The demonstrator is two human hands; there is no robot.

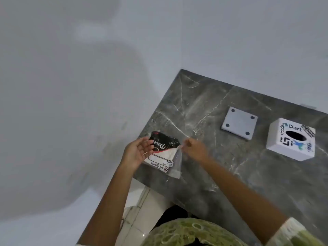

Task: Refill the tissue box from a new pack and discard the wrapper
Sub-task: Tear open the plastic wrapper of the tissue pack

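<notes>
Resting at the near-left corner of the grey marble table [221,166], the tissue pack [162,155] lies between the two hands, partly over the table's left edge. Its black printed end points away from the person, its white labelled end toward them. On the pack's left side, the left hand [136,153] cups it with fingers [148,142] loosely curled around that edge, palm facing right, so it grips the pack rather than lying flat. Just right of the pack, the right hand [194,150] is pinched shut on a clear flap of the wrapper [178,157], which stretches from the pack to its fingertips. Well to the right of that hand, farther back, lies a flat white square plate [239,122] with four dark dots. Beyond it, rightmost, stands the white tissue box [291,139], stickered, its dark oval opening facing up. Nothing stands between hands and box.
</notes>
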